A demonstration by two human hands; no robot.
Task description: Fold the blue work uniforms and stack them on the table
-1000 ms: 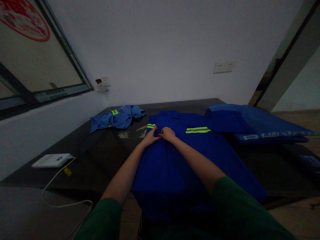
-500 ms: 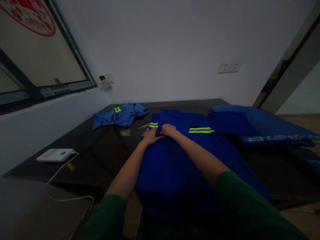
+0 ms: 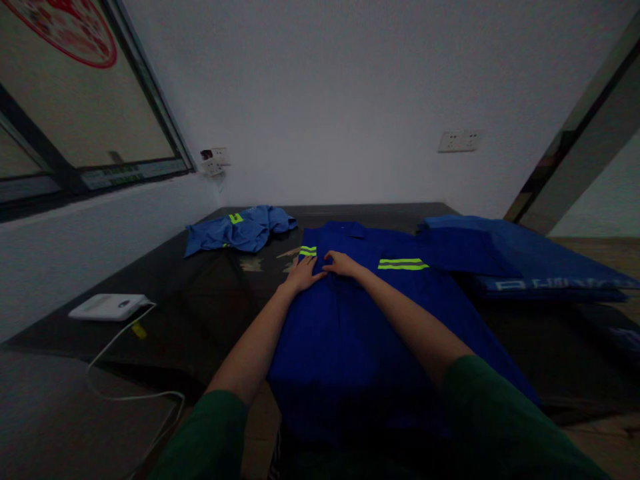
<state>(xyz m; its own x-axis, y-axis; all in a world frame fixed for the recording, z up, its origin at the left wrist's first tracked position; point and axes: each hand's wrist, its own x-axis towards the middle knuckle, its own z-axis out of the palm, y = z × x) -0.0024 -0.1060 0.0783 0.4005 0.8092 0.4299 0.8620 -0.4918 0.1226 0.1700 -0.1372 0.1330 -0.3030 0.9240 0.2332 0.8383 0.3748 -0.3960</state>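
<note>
A dark blue short-sleeved work shirt [image 3: 370, 333] with yellow-green and grey reflective bands lies front up, its collar [image 3: 345, 229] pointing away from me. My left hand [image 3: 303, 274] rests on its left part, fingers outstretched just below the shorter reflective band [image 3: 308, 251]. Close beside it, my right hand [image 3: 343, 265] is over the front opening. Its thumb and forefinger are bent with a small gap between them, and the thumb comes near my left thumb. Any button there is too small and dark to make out.
The dark table [image 3: 195, 293] carries a crumpled lighter blue garment [image 3: 245, 230] at back left and a white device [image 3: 107, 307] with a cable [image 3: 107, 360] hanging over the edge. Folded blue bundles with white lettering [image 3: 530, 250] lie right, partly under the shirt's sleeve. A wall [image 3: 340, 100] stands behind.
My right hand's fingers have loosened from a closed pinch, and a gap now shows between thumb and forefinger. My left hand stays in nearly the same place on the shirt.
</note>
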